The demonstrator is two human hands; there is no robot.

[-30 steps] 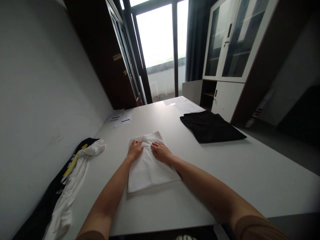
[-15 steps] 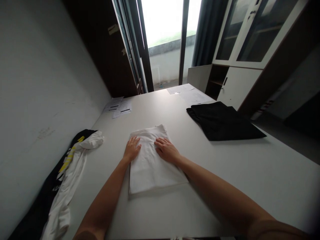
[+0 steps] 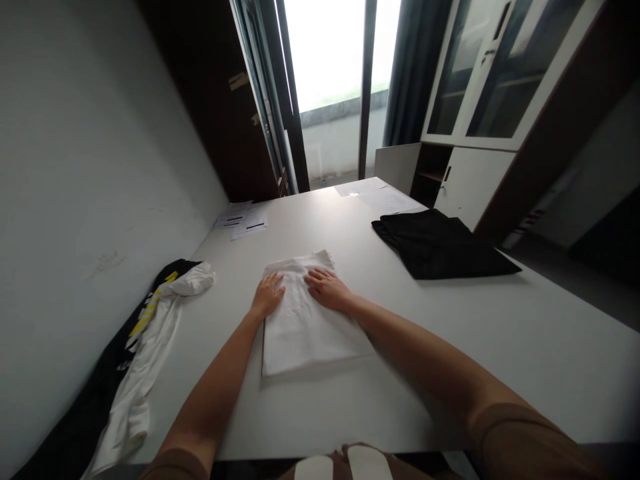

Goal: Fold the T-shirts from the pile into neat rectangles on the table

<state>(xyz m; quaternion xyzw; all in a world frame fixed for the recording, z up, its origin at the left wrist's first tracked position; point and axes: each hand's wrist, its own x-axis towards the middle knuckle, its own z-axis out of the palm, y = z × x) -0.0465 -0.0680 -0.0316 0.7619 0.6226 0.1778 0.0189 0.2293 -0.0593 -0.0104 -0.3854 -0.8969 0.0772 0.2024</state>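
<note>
A white cloth garment [image 3: 310, 337], folded into a flat rectangle, lies on the white table [image 3: 295, 417]. My left hand [image 3: 269, 295] rests palm down on its far left edge, fingers spread. Across from it, my right hand [image 3: 327, 289] presses flat on the upper right part of the cloth, fingers stretched out. Small creases run between the two hands. Neither hand grips anything. Which kind of garment it is cannot be made out.
Black folded cloth [image 3: 440, 247] lies at the right. Against the left wall are a crumpled white garment [image 3: 155, 360] and a black one with yellow print [image 3: 145, 317]. Paper sheets [image 3: 250, 220] sit at the far left, more papers [image 3: 383, 198] at the far edge. A cabinet [image 3: 477, 177] stands behind.
My right hand has slid slightly left and away from me over the cloth. The left hand stays at the left edge. The camera view has tilted a little.
</note>
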